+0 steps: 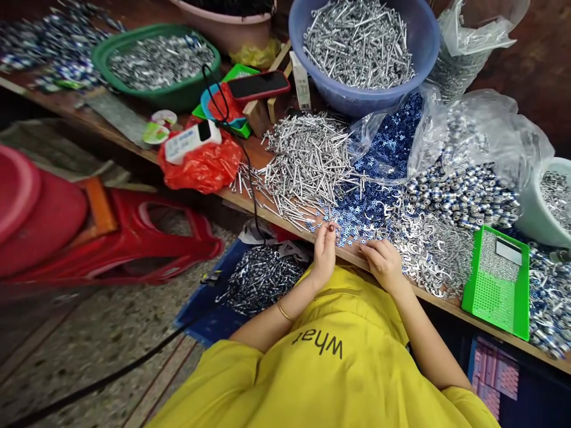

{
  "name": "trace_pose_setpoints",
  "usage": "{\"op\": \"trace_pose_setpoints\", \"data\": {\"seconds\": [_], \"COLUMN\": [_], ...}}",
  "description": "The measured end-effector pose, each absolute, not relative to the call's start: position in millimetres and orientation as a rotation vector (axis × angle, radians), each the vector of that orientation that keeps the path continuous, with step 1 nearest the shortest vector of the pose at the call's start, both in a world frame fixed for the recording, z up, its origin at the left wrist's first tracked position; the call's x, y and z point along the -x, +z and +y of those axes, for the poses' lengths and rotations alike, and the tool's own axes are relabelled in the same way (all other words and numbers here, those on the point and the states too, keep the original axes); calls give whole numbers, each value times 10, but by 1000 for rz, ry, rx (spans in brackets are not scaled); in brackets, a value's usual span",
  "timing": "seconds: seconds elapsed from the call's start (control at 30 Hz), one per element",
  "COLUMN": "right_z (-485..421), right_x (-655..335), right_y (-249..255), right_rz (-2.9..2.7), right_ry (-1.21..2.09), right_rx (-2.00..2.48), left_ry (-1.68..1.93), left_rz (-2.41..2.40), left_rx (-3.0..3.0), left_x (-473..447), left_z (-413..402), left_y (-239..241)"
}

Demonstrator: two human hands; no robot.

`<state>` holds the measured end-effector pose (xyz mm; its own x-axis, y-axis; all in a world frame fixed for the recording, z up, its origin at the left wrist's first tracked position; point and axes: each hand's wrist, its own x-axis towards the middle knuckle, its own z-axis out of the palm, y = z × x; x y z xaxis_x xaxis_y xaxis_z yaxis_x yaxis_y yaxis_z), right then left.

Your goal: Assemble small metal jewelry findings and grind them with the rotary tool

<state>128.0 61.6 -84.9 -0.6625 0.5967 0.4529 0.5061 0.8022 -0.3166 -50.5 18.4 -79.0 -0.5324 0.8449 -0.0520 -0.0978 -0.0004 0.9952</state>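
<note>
My left hand is at the table's front edge, thumb and fingers pinched together. Whatever is between the fingertips is too small to name. To its right, my right hand rests low over the edge with bent fingers drawn together, and what they hold, if anything, is hidden. Small blue star-shaped metal pieces lie scattered just beyond both hands. Behind my left hand spreads a heap of silver metal pins with looped ends. Curved silver clips are piled beside my right hand.
A blue basin of silver pins stands at the back. Blue-and-silver cylinders spill from a plastic bag on the right, near a green tray. Left are a red plastic bag, phone, green basin and red stool.
</note>
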Motion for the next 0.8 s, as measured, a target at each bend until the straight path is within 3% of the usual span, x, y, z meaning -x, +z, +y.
{"op": "trace_pose_setpoints", "data": {"seconds": [0.27, 0.57, 0.7, 0.8], "right_z": [595, 622, 698, 701], "right_x": [-1244, -1010, -964, -998], "right_y": [-908, -644, -600, -454], "right_rz": [-2605, -2629, -2727, -2606], "right_ry": [351, 300, 229, 358], "right_rx": [763, 1157, 1180, 1107], "left_ry": [1635, 1593, 1590, 1594], "left_rz": [1546, 1489, 1438, 1418], "left_rx": [-789, -817, -920, -997], "left_x": [528, 516, 529, 540], "left_z": [151, 123, 83, 43], "left_y": [-744, -792, -698, -604]}}
